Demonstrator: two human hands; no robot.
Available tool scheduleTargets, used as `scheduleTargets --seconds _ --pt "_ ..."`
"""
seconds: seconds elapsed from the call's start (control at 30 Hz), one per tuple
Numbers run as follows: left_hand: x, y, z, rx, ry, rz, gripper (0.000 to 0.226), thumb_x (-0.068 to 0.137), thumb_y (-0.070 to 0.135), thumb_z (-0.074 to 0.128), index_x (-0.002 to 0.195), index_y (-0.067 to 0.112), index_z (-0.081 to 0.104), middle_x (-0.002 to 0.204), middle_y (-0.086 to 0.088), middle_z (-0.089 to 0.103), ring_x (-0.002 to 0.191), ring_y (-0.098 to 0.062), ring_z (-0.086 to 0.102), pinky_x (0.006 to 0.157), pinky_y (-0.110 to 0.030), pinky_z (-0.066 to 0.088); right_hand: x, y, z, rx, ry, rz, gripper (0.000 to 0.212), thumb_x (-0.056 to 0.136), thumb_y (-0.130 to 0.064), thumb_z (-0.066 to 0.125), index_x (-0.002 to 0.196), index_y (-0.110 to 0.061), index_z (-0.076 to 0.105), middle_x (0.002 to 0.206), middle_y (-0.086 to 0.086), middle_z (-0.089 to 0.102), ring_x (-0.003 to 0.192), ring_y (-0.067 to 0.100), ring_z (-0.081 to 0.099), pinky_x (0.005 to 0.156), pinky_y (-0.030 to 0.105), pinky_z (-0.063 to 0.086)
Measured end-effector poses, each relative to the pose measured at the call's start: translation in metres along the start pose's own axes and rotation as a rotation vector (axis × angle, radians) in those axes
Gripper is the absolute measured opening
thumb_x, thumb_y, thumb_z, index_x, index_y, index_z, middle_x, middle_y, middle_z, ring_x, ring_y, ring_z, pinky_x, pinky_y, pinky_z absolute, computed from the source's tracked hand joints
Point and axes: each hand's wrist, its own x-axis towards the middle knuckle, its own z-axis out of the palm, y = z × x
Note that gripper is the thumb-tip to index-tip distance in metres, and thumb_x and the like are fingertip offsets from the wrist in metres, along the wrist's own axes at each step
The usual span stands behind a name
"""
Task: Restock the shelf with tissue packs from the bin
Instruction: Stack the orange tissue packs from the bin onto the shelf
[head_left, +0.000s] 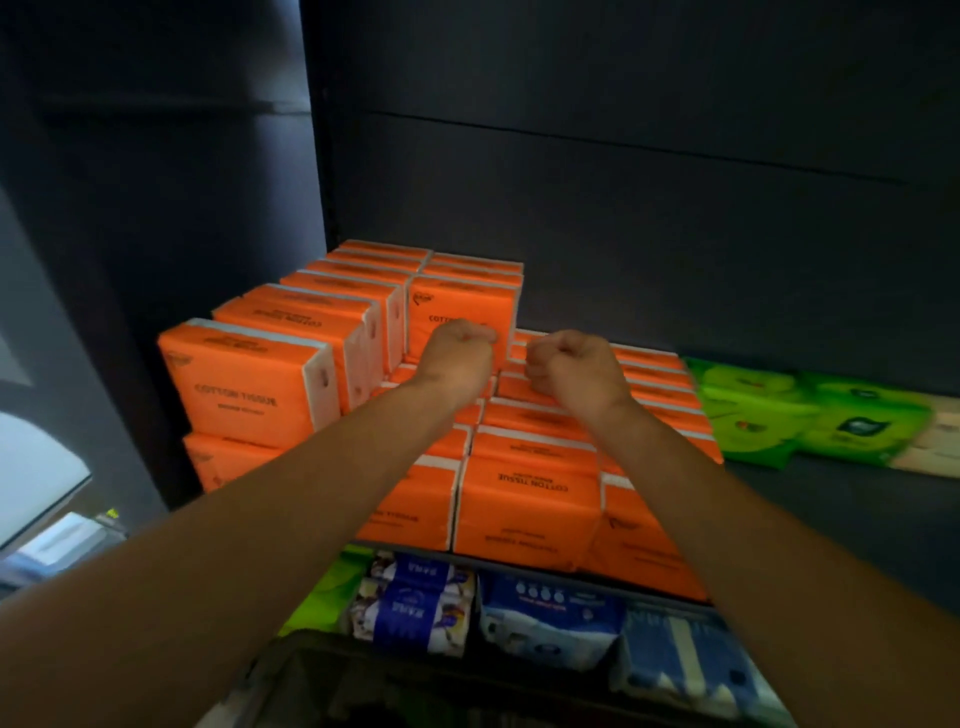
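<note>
Orange tissue packs (249, 384) fill the left part of the dark shelf (841, 514), two layers high on the left and one layer (524, 499) in front and to the right. Both my arms reach over the lower layer. My left hand (457, 353) is curled into a fist, knuckles against the front face of an upright orange pack (462, 304) in the upper layer. Beside it, my right hand (571, 371) is also a fist, just above the lower packs. Neither hand visibly holds anything. The dark bin (332, 680) shows at the bottom edge.
Green tissue packs (789, 415) lie on the same shelf to the right, with bare shelf board in front of them. The shelf below holds blue and white packs (550, 618) and a green pack (322, 592). A dark upright panel (311, 156) bounds the shelf on the left.
</note>
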Motion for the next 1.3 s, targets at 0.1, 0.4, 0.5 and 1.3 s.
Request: scheduleTargets --seconds 0.1,0.4,0.5,1.3 --pt "-0.015 0.013 -0.005 -0.030 -0.115 -0.082 0.030 0.095 0.005 0.035 0.095 0.018 0.062 0.106 -0.011 0.061 0.097 -0.026 0.058 0.089 -0.037 0.048 -0.017 -0.012 -0.021 -0.042 -0.118 0.042 0.021 0.091 -0.013 0.057 0.072 -0.016 0.064 0.084 0.013 0.065 0.078 0.024 0.060 0.077 0.036 0.049" --pt "-0.084 0.053 -0.022 0.441 -0.477 0.119 0.019 0.100 0.013 0.038 0.098 0.016 0.057 0.089 -0.004 0.064 0.071 -0.017 0.058 0.061 -0.024 0.044 -0.093 -0.064 -0.085 -0.261 -0.336 -0.002 0.014 0.095 -0.019 0.053 0.096 -0.012 0.066 0.097 0.010 0.067 0.082 0.018 0.059 0.067 0.028 0.045" --pt "-0.115 0.058 -0.028 0.530 -0.534 0.161 0.019 0.100 0.012 0.038 0.103 0.014 0.057 0.096 -0.008 0.064 0.074 -0.019 0.058 0.062 -0.026 0.045 -0.127 -0.065 -0.098 -0.307 -0.382 -0.051 0.014 0.094 -0.015 0.052 0.096 -0.010 0.065 0.092 0.011 0.065 0.080 0.020 0.057 0.063 0.027 0.043" --pt "-0.294 -0.179 -0.012 0.632 -0.775 -0.112 0.017 0.096 0.007 0.045 0.099 0.015 0.059 0.083 -0.008 0.066 0.065 -0.016 0.057 0.059 -0.026 0.046 -0.356 0.146 -0.075 -0.368 -0.585 0.308 0.012 0.091 -0.021 0.059 0.090 -0.015 0.070 0.090 0.005 0.071 0.088 0.024 0.067 0.082 0.039 0.053"
